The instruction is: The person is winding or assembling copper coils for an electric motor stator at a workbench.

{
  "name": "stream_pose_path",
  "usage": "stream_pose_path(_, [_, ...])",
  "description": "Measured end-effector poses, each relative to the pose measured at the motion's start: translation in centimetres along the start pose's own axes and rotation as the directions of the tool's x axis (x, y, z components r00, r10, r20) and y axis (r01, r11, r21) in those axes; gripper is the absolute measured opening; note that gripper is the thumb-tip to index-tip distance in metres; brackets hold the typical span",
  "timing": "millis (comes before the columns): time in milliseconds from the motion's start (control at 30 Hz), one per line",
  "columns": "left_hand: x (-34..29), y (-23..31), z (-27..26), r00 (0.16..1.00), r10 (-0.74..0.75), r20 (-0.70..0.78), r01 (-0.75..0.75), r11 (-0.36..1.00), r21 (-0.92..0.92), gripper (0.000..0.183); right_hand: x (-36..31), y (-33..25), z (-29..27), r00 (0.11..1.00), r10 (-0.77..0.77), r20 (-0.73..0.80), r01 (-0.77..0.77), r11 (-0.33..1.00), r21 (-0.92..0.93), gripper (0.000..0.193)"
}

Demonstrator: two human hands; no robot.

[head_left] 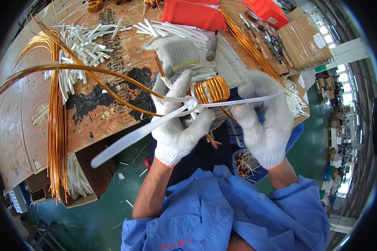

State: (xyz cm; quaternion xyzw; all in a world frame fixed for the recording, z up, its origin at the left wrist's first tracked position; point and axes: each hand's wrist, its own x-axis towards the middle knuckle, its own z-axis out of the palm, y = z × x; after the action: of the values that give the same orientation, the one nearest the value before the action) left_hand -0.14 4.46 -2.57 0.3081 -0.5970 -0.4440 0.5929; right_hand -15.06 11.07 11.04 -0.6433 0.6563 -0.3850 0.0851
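Copper coil (213, 90) sits between my hands in the head view, its left end gripped by my left hand (176, 121). White strip (226, 103) reaches my right hand (267, 131) (blurred, so I can't tell whether it's pinching). I'd brace the coil and keep any pull even.

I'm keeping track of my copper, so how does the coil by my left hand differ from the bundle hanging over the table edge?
The coil is short and tightly wound; the wire bundle is long, with mostly straight strands. The coil is up at your left hand; the wire bundle hangs over the edge of the table, farther left. Both are shiny copper-orange.
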Motion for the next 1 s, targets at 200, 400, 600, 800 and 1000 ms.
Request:
stream_pose_path(200, [-1.6, -0.6, -1.1, 0.997, -0.082, 0.004, 0.082, 0.989, -0.123, 0.093, 0.6, -4.4, 4.1, 0.825, -0.163, 0.541, -0.291, 0.699, 0.654, 0.036])
stream_pose_path(400, [-2.3, -1.0, -1.4, 0.993, -0.116, 0.021, 0.117, 0.983, -0.143, 0.099, 1.0, -7.4, 12.1, 0.847, 0.205, 0.491, -0.520, 0.515, 0.682, 0.041])
stream_pose_path(600, [-0.9, -0.3, -2.1, 0.987, -0.083, 0.136, 0.100, 0.987, -0.122, 0.106, 0.1, -8.3, 13.1, 0.803, 0.166, 0.573, -0.545, 0.593, 0.592, 0.034])
stream_pose_path(800, [-5.9, 3.7, -4.4, 0.982, -0.186, -0.031, 0.183, 0.979, -0.088, 0.093, -3.4, -3.3, -1.2, 0.824, -0.485, 0.294, 0.297, 0.811, 0.504, 0.025])
stream_pose_path(1000, [2.2, 13.5, -0.7, 0.805, 0.121, 0.580, -0.527, 0.595, 0.607, 0.108, -5.2, 6.9, -0.8, 0.984, 0.051, 0.171, -0.038, 0.996, -0.080, 0.020])
